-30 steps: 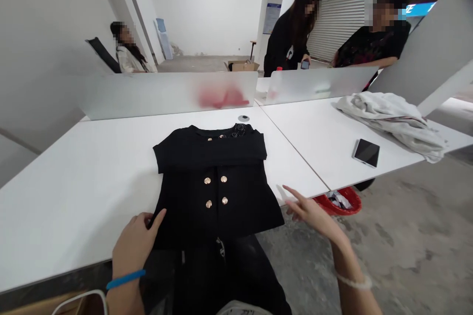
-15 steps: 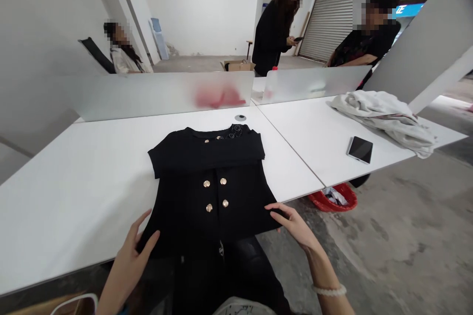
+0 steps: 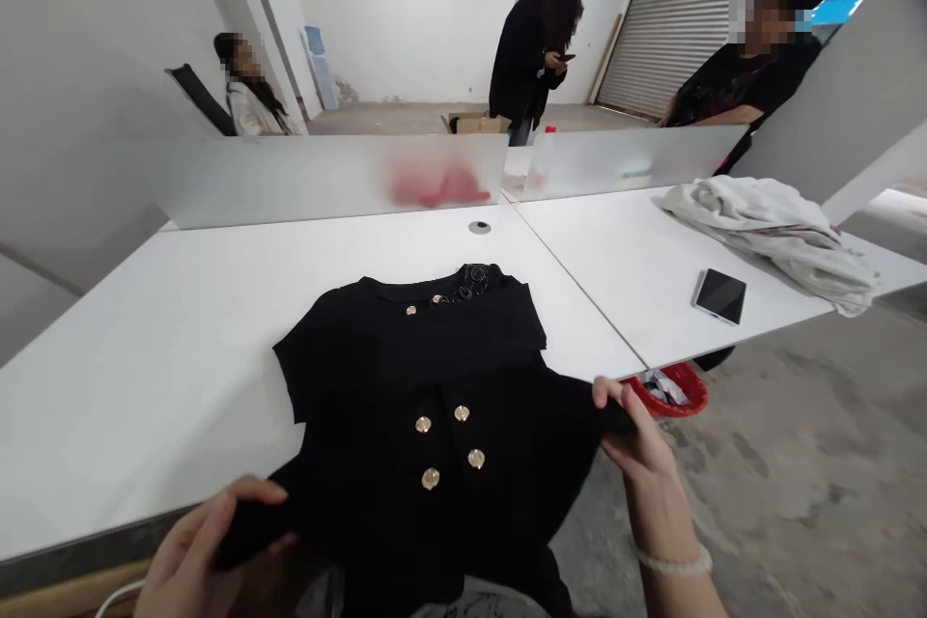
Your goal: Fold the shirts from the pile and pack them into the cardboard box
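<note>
A black short-sleeved top point(image 3: 377, 377) with several gold buttons down its front lies partly on the white table, its collar end away from me. Dark ring-like trim shows by its neckline. My left hand point(image 3: 210, 536) is closed on the lower left side of the top, fingers wrapped over the bunched cloth. On the right, my right hand point(image 3: 630, 425) pinches the other lower corner and holds it out past the table edge. Between both hands the lower part of the top is stretched and hangs over the front edge, above my lap.
The white table point(image 3: 145, 357) has a frosted divider point(image 3: 325, 179) along its back. A phone-like device point(image 3: 721, 295) and a heap of pale cloth point(image 3: 774, 232) lie at right. Below the edge stands a red-lined bin point(image 3: 688, 391). Several people are beyond the divider.
Both hands have closed on the top's lower corners and spread them apart, the left one moving down and left, the right one outward. The top has slid towards me.
</note>
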A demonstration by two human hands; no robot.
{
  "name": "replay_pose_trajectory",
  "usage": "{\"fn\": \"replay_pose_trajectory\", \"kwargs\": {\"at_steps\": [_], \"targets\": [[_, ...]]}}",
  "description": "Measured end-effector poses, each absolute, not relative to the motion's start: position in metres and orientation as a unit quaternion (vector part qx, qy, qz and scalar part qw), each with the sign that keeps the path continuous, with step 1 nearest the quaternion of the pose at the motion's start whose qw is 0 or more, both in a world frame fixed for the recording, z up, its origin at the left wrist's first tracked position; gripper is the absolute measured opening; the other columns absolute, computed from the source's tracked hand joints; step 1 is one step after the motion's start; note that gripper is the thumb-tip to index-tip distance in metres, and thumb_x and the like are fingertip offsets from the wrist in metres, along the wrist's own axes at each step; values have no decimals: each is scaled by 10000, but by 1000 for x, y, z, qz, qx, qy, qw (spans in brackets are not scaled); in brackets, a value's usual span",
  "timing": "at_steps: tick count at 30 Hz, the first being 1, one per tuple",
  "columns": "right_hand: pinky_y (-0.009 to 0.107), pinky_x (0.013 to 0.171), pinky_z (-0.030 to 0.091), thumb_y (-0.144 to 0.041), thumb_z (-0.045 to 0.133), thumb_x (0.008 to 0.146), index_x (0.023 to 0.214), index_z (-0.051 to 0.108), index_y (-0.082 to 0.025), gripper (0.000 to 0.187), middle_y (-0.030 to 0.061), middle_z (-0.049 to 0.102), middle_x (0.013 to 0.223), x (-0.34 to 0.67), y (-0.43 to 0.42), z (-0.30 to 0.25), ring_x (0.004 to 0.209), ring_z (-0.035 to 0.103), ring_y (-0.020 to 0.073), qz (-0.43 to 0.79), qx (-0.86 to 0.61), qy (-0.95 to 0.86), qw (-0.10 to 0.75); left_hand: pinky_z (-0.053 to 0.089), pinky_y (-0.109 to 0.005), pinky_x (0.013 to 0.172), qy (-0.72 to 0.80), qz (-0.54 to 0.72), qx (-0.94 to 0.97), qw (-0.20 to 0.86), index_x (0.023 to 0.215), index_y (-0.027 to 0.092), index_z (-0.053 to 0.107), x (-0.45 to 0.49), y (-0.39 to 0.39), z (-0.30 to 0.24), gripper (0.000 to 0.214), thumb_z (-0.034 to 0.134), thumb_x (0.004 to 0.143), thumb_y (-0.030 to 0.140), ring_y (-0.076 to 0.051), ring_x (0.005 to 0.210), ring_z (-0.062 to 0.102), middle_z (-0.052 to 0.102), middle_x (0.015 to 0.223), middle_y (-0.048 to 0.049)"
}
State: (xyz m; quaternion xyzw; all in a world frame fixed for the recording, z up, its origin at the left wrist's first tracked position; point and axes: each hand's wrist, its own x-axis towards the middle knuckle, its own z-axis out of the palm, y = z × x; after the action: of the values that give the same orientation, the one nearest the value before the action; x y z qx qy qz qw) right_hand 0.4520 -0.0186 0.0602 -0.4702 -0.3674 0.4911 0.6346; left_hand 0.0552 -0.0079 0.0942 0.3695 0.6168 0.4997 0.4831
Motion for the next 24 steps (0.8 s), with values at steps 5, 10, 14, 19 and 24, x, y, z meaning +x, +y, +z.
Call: {"fn": "replay_pose_trajectory", "kwargs": {"at_steps": [5, 10, 14, 19, 24], "targets": [[272, 594, 497, -571, 444, 891, 847, 641, -165, 453, 23, 625, 698, 437, 76, 93, 645, 600, 143, 309, -544, -506, 594, 566, -342, 682, 507, 586, 415, 477, 758, 183, 657, 70, 71, 110, 483, 620, 675, 658, -259, 850, 676, 733, 853, -81], [400, 825, 516, -350, 550, 908, 1187, 543, -155, 341, 83, 577, 1166, 414, 148, 92, 979, 596, 193, 252, -568, -569, 539, 433, -459, 984, 595, 492, 534, 344, 1306, 136, 443, 95, 161, 81, 623, 411, 856, 566, -285, 1169, 555, 497, 1362, -185], [411, 840, 512, -345, 555, 906, 1200, 538, -162, 347, 83, 564, 1190, 406, 164, 68, 1004, 588, 204, 215, -590, -615, 477, 203, -545, 1108, 671, 220, 688, 166, 1431, 77, 294, 102, 190, 39, 715, 400, 866, 502, -326, 1348, 332, 362, 1453, -195], [450, 948, 448, -360, 532, 913, 1229, 547, -179, 364, 113, 535, 1284, 407, 162, 47, 1139, 531, 247, 175, -604, -668, 398, 157, -598, 1099, 688, 110, 716, 48, 1426, 80, 327, 96, 184, 30, 626, 287, 914, 436, -318, 1372, 288, 326, 1473, -185], [520, 1107, 226, -356, 338, 978, 1384, 441, -195, 448, 112, 404, 1454, 381, 149, 35, 1373, 294, 276, 53, -572, -772, 272, 209, -565, 1101, 610, 192, 768, -44, 1417, 65, 344, 136, 154, 39, 599, 194, 955, 415, -320, 1353, 325, 420, 1427, -174]]}}
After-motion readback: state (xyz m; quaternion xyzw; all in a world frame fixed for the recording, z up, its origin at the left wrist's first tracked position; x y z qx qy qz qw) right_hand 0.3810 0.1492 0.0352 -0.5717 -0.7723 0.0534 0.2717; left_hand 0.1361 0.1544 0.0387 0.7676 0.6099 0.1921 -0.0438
